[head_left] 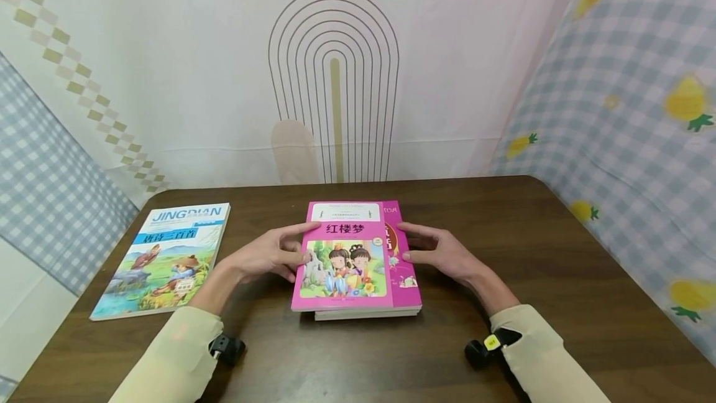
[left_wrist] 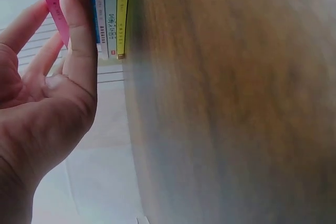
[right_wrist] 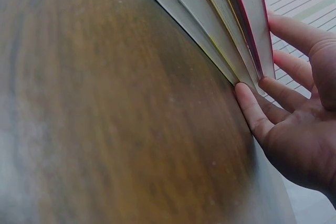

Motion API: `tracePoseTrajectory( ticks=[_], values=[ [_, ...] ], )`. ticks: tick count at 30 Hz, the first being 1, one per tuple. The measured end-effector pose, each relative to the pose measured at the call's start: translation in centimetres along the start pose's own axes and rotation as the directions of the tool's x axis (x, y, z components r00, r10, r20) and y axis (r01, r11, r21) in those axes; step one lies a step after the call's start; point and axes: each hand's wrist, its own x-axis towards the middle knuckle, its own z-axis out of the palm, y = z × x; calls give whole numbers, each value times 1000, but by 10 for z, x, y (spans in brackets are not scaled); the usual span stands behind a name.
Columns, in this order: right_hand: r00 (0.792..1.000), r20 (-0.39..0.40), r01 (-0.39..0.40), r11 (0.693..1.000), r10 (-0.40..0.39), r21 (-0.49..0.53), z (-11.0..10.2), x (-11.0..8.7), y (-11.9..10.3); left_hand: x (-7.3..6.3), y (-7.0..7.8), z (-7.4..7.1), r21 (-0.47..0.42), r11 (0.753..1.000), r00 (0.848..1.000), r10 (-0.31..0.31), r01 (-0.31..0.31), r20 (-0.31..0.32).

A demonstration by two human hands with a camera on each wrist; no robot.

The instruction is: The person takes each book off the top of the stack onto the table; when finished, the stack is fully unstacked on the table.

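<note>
Bkgd = white cloth (head_left: 464,48) w/ arch-line print, upper ctr of frame, plus blue-white check cloth (head_left: 632,160) w/ yellow fruit print, R side. Dark wood desk (head_left: 358,359) takes the lower part. Ctr of frame: a book stack (head_left: 363,314), topped by the pink 红楼梦 book (head_left: 344,269), flat, illustrated side up. Magenta book (head_left: 405,294) lies under it, R strip sticking out past the top one. Lower down, L wrist view shows more spines, incl. a pale green spine (left_wrist: 111,19) & a yellow spine (left_wrist: 123,14). L hand (head_left: 274,254) is at the stack's L side, R hand (head_left: 442,252) at its R; each grip relaxed, not clenched, fingers mostly straight w/ tips touching the edges, stack btwn them. R wrist view: fingers (right_wrist: 281,93) against page edges (right_wrist: 254,19). L of frame, apart from stack: 唐诗三百首 book (head_left: 162,260), flat, slanted, face up. Cream sleeves (head_left: 179,353); black cam (head_left: 227,349) at L wrist, another (head_left: 477,353) at R.
</note>
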Motion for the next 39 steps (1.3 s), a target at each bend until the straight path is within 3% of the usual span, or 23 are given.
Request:
tracePoseTrajectory(
  ticks=[5, 17, 30, 39],
  values=[
    [1000, 1, -3, 1000, 3, 12, 1, 0, -1, -2, -2, -1, -13, 1000, 1000, 18, -18, -11],
    [1000, 2, -6, 1000, 5, 20, 1, 0, 0, -10, 0, -3, -2, 997, 991, 76, -76, -114],
    [1000, 1, -9, 999, 9, 30, 1, -1, -2, -22, 10, -10, -22, 983, 973, 180, -185, -143],
    [1000, -1, -13, 1000, 13, 27, 2, -1, -1, -32, 18, -16, -83, 978, 969, 173, -190, -178]
  ],
)
